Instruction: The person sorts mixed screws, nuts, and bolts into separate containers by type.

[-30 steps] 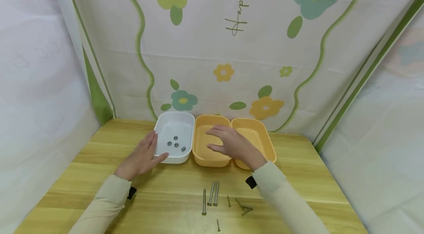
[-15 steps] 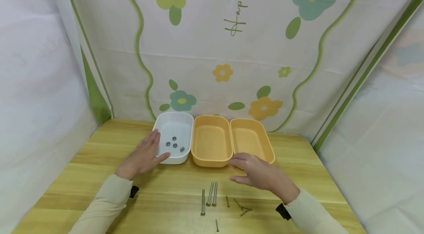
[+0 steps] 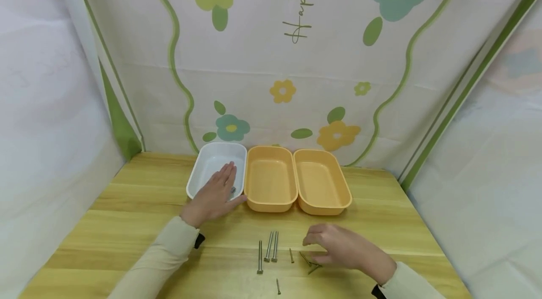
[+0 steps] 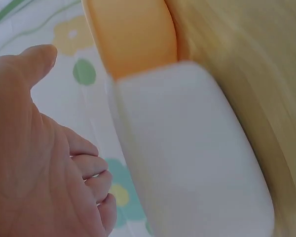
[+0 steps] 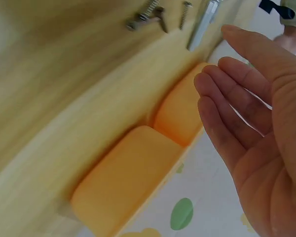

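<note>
My left hand (image 3: 216, 195) is over the front of the white bin (image 3: 195, 177), its fingers straight and holding nothing. One metal nut (image 3: 233, 190) shows beside its fingers; the hand hides most of the bin floor. In the left wrist view the palm of the left hand (image 4: 44, 163) appears beside the white bin (image 4: 187, 148). My right hand (image 3: 343, 246) hovers over the small screws (image 3: 313, 265), fingers loosely bent with nothing between them. A lone small screw (image 3: 291, 255) lies left of it. In the right wrist view the right hand (image 5: 256, 118) has a bare palm.
Two orange bins, the middle one (image 3: 271, 207) and the right one (image 3: 323, 210), stand beside the white bin against the printed backdrop (image 3: 254, 54). Long bolts (image 3: 260, 261) lie on the wooden table (image 3: 127, 205), with another small screw (image 3: 278, 286) near the front.
My right hand has come back from above the orange bins to the screws, moving right and toward me. The left hand has shifted right from the white bin's left side, over the bin.
</note>
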Motion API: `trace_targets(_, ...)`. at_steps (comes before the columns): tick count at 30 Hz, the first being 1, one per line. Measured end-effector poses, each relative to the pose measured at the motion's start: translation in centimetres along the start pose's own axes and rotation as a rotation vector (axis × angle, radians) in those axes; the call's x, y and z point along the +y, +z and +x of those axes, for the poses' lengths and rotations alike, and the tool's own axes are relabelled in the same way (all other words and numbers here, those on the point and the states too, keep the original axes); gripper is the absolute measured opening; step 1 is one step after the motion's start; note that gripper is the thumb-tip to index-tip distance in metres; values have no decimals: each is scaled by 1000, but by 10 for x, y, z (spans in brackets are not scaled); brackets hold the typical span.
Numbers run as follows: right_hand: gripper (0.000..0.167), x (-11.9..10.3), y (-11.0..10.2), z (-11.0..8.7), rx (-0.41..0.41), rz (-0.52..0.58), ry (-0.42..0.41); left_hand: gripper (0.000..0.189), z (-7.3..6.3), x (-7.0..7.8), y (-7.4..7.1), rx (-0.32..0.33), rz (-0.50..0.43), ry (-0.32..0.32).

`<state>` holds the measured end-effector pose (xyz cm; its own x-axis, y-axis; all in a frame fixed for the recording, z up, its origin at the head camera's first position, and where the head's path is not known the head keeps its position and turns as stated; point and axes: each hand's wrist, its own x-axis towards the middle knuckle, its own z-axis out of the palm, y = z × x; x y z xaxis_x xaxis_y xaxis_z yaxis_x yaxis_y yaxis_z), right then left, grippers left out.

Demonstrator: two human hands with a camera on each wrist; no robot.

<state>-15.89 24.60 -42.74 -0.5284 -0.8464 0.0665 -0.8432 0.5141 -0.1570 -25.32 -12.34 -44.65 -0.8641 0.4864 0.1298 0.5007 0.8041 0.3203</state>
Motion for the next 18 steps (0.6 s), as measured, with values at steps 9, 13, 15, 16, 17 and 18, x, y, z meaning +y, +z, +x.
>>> trace_targets(9, 14, 2, 26, -17, -47, 12, -27, 93, 15, 18, 22, -55, 3, -11)
trace_targets(13, 11, 3, 33, -20, -59, 21, -19, 93, 19, 23, 29, -47, -18, -15)
trace_targets(15, 10, 3, 36, -21, -59, 12, -22, 93, 20, 26, 30, -47, -23, -21)
trace_targets(16, 10, 4, 37, -22, -55, 5, -26, 93, 20, 28, 31, -46, -22, -24)
trace_targets(17, 10, 4, 38, -22, -50, -1, -32, 92, 20, 29, 31, -44, -22, -27)
trace_targets(18, 10, 4, 39, -22, -47, -9, -41, 91, 20, 30, 32, -41, -19, -28)
